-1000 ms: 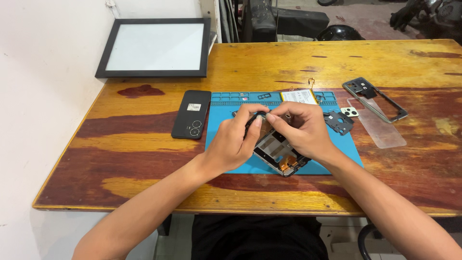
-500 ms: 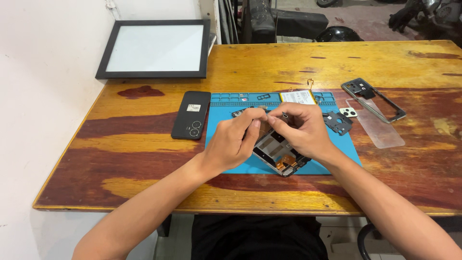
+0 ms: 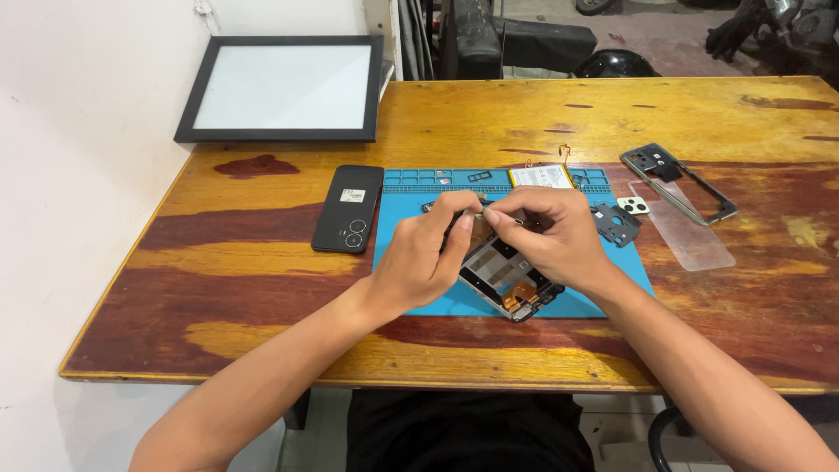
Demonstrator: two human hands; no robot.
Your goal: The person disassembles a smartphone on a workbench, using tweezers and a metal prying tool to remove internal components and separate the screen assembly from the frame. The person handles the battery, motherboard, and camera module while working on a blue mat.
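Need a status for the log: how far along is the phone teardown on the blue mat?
Done: the black back cover lies off to the left, the frame and a clear strip to the right, small black parts on the blue mat. In hand: left hand and right hand pinch something small over the opened phone. Left: its boards and orange flex are in place.

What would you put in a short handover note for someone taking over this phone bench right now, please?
Left hand and right hand: fingertips meet over the top of the opened phone on the blue mat; what they pinch is too small to tell.
Black back cover lies left of the mat; frame and clear sheet lie right, small camera parts at the mat's right edge.
Done: phone opened, parts laid out.
Left: phone not reassembled.
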